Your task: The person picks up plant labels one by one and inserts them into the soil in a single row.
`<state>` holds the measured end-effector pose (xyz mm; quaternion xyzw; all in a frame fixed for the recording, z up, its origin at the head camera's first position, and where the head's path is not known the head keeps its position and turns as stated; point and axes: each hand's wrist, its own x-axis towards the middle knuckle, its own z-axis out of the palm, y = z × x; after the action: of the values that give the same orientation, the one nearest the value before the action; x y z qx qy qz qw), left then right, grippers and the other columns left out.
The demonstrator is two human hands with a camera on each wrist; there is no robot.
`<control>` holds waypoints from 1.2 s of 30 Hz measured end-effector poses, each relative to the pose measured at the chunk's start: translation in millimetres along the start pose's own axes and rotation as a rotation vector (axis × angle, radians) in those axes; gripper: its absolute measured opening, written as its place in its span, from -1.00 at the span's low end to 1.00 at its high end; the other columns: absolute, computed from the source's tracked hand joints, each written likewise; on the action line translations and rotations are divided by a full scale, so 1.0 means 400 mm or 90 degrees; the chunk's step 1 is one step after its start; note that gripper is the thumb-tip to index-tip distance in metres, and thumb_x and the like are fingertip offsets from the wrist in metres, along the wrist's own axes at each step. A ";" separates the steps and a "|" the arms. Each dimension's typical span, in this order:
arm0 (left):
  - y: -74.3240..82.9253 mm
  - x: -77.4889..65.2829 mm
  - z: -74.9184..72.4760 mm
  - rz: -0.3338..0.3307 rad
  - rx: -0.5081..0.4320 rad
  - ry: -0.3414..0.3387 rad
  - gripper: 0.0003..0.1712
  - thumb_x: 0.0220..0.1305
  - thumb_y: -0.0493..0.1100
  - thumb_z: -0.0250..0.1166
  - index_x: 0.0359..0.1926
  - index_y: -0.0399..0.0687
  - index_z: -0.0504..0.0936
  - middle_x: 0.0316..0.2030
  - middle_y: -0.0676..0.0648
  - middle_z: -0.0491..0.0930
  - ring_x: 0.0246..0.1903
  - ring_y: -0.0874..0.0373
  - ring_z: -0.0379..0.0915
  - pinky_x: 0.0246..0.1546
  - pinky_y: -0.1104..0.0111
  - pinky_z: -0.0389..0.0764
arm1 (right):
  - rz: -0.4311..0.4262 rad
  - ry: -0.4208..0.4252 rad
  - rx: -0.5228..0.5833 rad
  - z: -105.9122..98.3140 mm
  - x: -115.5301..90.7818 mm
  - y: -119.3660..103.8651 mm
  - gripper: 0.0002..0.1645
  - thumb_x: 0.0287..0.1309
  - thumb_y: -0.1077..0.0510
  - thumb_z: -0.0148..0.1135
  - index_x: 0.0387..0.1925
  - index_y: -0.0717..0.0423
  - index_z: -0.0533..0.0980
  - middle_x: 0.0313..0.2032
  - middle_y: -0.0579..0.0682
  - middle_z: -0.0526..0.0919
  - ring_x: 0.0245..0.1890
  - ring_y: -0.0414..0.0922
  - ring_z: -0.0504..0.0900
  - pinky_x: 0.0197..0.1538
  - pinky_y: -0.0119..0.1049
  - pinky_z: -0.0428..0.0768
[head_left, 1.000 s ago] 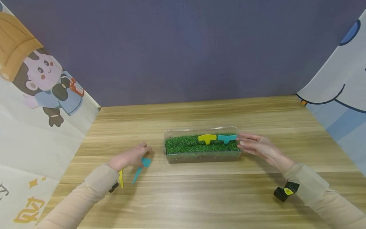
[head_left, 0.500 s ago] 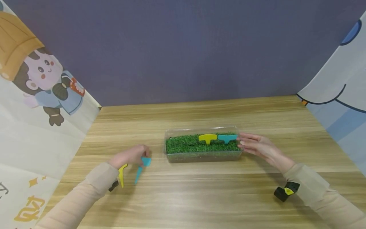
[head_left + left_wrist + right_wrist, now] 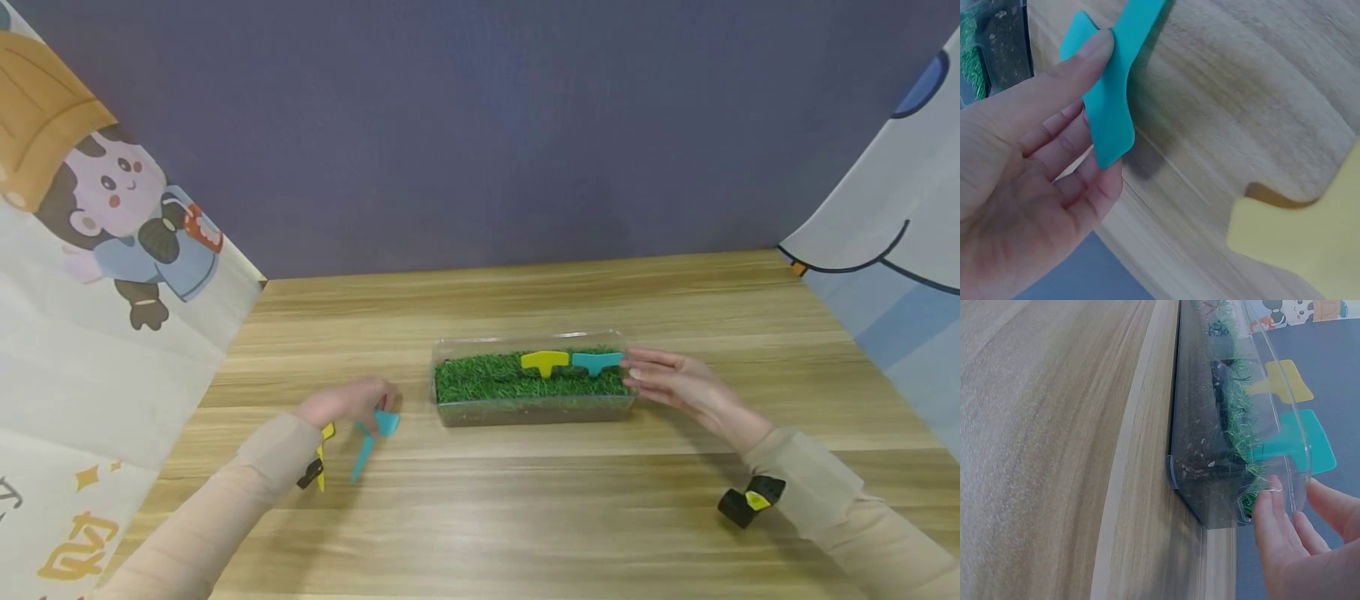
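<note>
My left hand (image 3: 347, 403) pinches a blue T-shaped plant label (image 3: 1112, 106) by its wide head, thumb on top and fingers beneath, its stem angled toward the table's front edge. Beside that wrist lies a yellow plant label (image 3: 1310, 240), partly covered by the arm in the head view. A clear plastic planter box (image 3: 536, 414) filled with artificial grass (image 3: 487, 379) stands right of it. Upright in the grass are a yellow label (image 3: 545, 361) and another blue label (image 3: 1310, 440). At the box's right end, my right hand (image 3: 678, 387) touches the wall with nearly straight fingers.
The wooden table (image 3: 510, 517) meets a dark blue-grey panel (image 3: 480, 142) at the back. Printed cartoon sheets border the left and right sides. Each wrist wears a small black camera (image 3: 738, 507).
My left hand has shifted slightly to the right, and the pinched blue label has tilted a little. The right hand and the planter box stay in place.
</note>
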<state>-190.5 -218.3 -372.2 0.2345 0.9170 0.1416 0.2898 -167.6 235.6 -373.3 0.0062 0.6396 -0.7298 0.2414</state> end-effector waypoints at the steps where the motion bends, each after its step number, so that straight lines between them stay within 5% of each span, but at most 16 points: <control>1: -0.001 0.001 -0.001 0.002 -0.007 -0.002 -0.69 -0.28 -0.43 0.39 -0.52 -0.16 0.42 -0.54 0.02 0.39 -0.51 0.21 0.26 -0.49 0.46 0.38 | 0.000 -0.001 0.002 0.000 0.000 0.000 -0.32 0.08 0.25 0.14 0.23 0.22 0.13 -0.15 -0.18 0.59 -0.12 -0.16 0.56 0.02 -0.32 0.44; 24: -0.006 0.019 -0.016 0.062 -0.153 0.005 -0.82 -0.12 -0.44 0.25 -0.38 -0.26 0.53 -0.42 -0.03 0.51 -0.38 0.17 0.40 -0.30 0.40 0.48 | -0.005 -0.005 0.000 0.000 -0.001 0.001 -0.34 0.09 0.26 0.13 0.22 0.23 0.15 -0.16 -0.19 0.59 -0.12 -0.15 0.56 0.01 -0.34 0.45; 36: 0.007 0.009 -0.043 0.097 -0.200 0.043 -0.84 -0.07 -0.37 0.27 -0.36 -0.26 0.53 -0.38 -0.06 0.55 -0.32 0.13 0.45 -0.19 0.32 0.49 | -0.005 -0.010 -0.018 0.000 0.000 0.000 -0.28 0.10 0.25 0.13 0.24 0.28 0.06 -0.14 -0.19 0.58 -0.11 -0.17 0.55 0.01 -0.36 0.45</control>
<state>-202.3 -216.1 -359.3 0.2500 0.8725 0.3122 0.2807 -167.7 235.6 -373.5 -0.0058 0.6480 -0.7215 0.2438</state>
